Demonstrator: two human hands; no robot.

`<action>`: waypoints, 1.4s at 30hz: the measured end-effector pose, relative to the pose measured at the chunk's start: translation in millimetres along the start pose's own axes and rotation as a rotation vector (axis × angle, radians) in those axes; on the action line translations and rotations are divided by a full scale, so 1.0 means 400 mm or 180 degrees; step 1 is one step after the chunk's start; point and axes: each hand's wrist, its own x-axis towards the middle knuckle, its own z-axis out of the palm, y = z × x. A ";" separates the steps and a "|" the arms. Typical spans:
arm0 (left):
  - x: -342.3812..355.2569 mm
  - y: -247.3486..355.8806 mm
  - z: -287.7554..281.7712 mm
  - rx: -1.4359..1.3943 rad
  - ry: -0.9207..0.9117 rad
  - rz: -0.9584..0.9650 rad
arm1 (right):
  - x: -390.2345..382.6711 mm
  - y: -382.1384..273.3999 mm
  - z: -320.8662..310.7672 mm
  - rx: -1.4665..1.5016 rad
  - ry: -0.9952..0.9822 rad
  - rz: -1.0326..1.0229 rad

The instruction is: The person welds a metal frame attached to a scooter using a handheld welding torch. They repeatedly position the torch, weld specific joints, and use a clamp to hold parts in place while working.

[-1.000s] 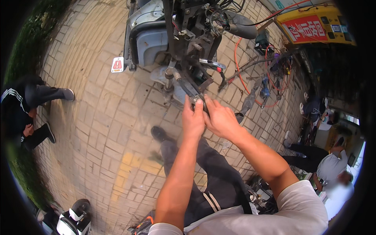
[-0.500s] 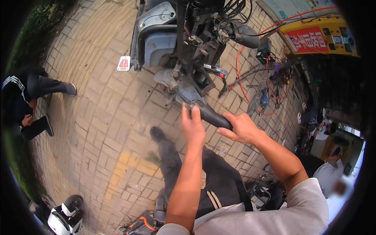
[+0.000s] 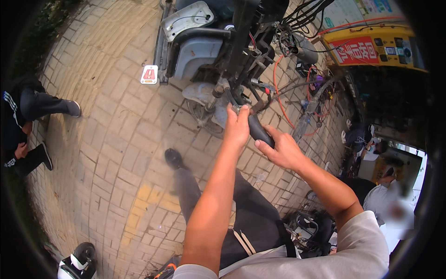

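A thick black cylinder with a rounded end, like the body of a hand-held tool (image 3: 260, 131), slants between my two hands. My left hand (image 3: 238, 125) is closed around its upper end, thumb on top, and hides what lies there. Around the lower end curl the fingers and thumb of my right hand (image 3: 282, 148). The upper end meets the dark metal frame (image 3: 239, 51) of a stripped-down vehicle, close to its lower joint (image 3: 222, 88); whether they touch I cannot tell. Below that joint is a dusty grey wheel cover (image 3: 199, 93).
Loose wires (image 3: 287, 38) hang from the vehicle's right side. An orange hose (image 3: 280, 93) and tangled cables (image 3: 325, 95) lie on the paving (image 3: 125, 139). A yellow cabinet (image 3: 392, 53) stands at right. At left sits a person in dark trousers (image 3: 49, 103); others are at the right edge.
My view has shifted a little. Both hands and the black tool have moved up toward the frame, and the tool now points more steeply. Both hands keep their hold.
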 end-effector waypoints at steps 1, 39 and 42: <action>0.003 0.010 -0.004 0.0056 -0.0049 -0.0095 | 0.009 0.002 0.000 0.0155 -0.0138 0.0204; 0.080 0.061 -0.004 0.0638 0.0017 -0.0432 | 0.116 -0.008 0.070 0.2016 -0.0180 0.0945; 0.081 0.054 -0.001 0.0626 0.0071 -0.0326 | 0.117 -0.006 0.068 0.2014 -0.0178 0.0977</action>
